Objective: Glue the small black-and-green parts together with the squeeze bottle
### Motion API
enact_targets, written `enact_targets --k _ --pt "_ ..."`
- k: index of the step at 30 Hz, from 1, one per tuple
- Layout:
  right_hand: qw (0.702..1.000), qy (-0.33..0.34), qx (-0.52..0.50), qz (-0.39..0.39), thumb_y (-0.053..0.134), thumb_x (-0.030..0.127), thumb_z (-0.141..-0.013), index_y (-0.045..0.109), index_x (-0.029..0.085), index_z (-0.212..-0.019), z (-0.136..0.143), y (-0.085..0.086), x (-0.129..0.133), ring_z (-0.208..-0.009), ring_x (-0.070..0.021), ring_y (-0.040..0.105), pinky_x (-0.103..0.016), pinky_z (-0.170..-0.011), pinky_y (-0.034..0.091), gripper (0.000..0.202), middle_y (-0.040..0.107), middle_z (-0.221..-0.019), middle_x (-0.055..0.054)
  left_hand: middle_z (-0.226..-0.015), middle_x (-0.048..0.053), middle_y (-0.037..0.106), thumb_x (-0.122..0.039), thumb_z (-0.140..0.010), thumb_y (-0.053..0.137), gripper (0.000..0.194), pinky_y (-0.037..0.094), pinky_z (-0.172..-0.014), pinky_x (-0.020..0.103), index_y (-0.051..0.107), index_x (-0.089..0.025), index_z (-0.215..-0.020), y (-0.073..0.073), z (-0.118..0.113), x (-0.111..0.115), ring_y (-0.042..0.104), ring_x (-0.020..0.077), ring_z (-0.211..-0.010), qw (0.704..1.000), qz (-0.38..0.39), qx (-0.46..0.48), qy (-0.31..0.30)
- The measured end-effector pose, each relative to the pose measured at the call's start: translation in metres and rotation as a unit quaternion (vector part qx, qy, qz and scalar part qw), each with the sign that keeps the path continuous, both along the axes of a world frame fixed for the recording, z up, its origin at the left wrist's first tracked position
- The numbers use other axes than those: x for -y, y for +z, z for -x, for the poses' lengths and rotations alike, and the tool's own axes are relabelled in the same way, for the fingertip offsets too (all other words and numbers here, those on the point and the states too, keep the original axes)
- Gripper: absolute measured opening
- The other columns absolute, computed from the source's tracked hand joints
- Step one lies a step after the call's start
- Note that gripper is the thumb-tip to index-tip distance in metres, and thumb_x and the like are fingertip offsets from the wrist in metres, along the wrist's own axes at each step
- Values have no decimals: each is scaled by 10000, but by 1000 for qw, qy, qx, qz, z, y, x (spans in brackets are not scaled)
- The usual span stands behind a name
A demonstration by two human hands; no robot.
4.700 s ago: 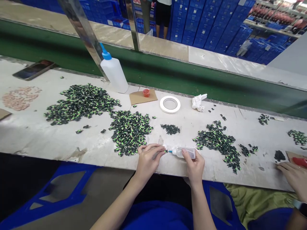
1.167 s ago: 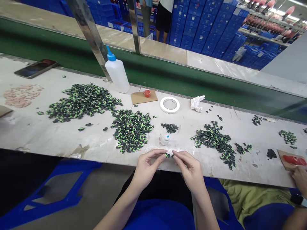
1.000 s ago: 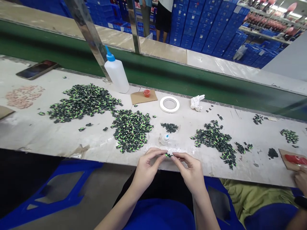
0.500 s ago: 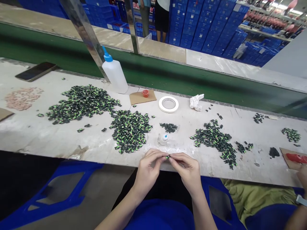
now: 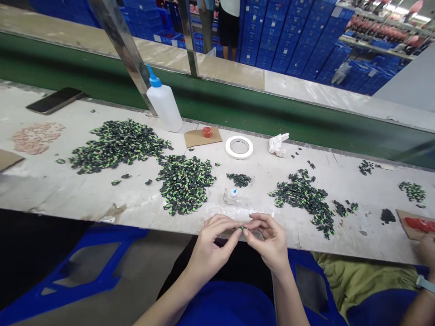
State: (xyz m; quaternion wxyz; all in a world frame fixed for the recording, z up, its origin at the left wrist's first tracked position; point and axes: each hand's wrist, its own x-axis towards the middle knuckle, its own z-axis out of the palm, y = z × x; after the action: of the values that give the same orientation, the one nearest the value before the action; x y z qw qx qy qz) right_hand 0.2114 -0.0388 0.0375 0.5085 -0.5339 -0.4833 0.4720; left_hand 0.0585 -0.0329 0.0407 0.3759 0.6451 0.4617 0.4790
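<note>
Between the fingertips of my left hand (image 5: 212, 244) and my right hand (image 5: 270, 242) is a small black-and-green piece (image 5: 241, 228), pinched by both just over the table's near edge. Beyond them stands a small bottle with a blue tip (image 5: 233, 195), and behind it lies a little heap of dark pieces (image 5: 239, 179). A dense pile of black-and-green pieces (image 5: 185, 183) is left of my hands, with a larger pile (image 5: 118, 146) farther left. Another pile (image 5: 306, 199) spreads to the right.
A tall white bottle (image 5: 165, 106), cardboard with a red cup (image 5: 206, 131), a tape roll (image 5: 239, 147) and crumpled tissue (image 5: 278, 145) line the back. A phone (image 5: 55, 100) lies far left. Another person's hand (image 5: 427, 249) is at the right edge.
Both hands have moved slightly down and right with the small piece. The upper fingers of my right hand are more raised and curled. The view has shifted a little.
</note>
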Motion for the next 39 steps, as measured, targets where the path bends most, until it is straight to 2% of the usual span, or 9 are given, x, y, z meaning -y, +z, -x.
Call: enact_targets --k 11,15,17,20,23,28,30,36,39 --pt "998 -13 57 -36 770 279 -692 651 211 -901 -19 -8 2 -635 -172 703 -292 -673 595 250 694 -635 3 -838 21 715 -184 -796 628 151 535 -777 312 629 -211 -944 -9 -12 -1 686 181 -814 995 99 -2 -26" --pt "974 -143 165 -53 739 386 -711 686 174 -850 -52 -13 -7 -644 -191 688 -327 -659 587 259 719 -718 -59 -842 17 724 -198 -833 616 113 482 -818 340 640 -226 -940 -8 0 -12 659 201 -888 995 7 -88 -43" --pt "941 -241 231 -47 716 444 -718 700 161 -853 -71 -13 -13 -660 -204 674 -348 -650 572 314 728 -788 -94 -860 29 727 -207 -867 578 86 449 -804 367 653 -225 -905 -10 15 -23 644 216 -891 988 -53 -143 9" --pt "891 -302 332 -64 690 474 -745 714 164 -939 -82 -11 -22 -848 -271 652 -425 -732 543 366 711 -989 -151 -880 44 734 -195 -887 555 119 389 -800 419 661 -232 -925 -17 39 -46 614 258 -927 956 -130 -230 125" --pt "886 -231 378 -137 702 464 -754 696 192 -1051 -63 -12 -31 -1072 -320 556 -506 -872 482 403 669 -1109 -148 -919 63 728 -147 -870 576 145 349 -800 440 676 -243 -912 -23 50 -73 572 289 -970 926 -159 -299 163" --pt "931 -19 341 -129 798 445 -665 611 247 -1202 -3 -24 -54 -1106 -315 497 -511 -936 449 602 640 -1161 -107 -823 96 686 -126 -828 617 113 352 -761 428 679 -214 -794 -29 49 -101 517 311 -939 906 -142 -388 91" --pt "938 22 326 -111 793 407 -684 624 248 -1149 13 -28 -62 -1120 -313 483 -509 -951 439 520 637 -1173 -100 -762 94 661 -125 -827 613 131 354 -758 424 662 -209 -739 -29 50 -105 509 311 -918 899 -142 -408 73" --pt "972 24 225 -68 714 397 -751 574 229 -908 13 -23 -63 -1170 -288 521 -496 -984 419 270 671 -1144 -97 -790 63 686 -104 -832 601 144 360 -755 386 640 -203 -737 -23 51 -97 537 266 -887 928 -129 -349 31" --pt "990 8 141 -1 732 414 -718 513 222 -842 -3 -17 -51 -944 -247 653 -410 -836 509 316 713 -975 -81 -785 16 716 -111 -820 629 125 376 -733 346 650 -216 -756 -25 36 -84 576 222 -839 961 -91 -260 -18"
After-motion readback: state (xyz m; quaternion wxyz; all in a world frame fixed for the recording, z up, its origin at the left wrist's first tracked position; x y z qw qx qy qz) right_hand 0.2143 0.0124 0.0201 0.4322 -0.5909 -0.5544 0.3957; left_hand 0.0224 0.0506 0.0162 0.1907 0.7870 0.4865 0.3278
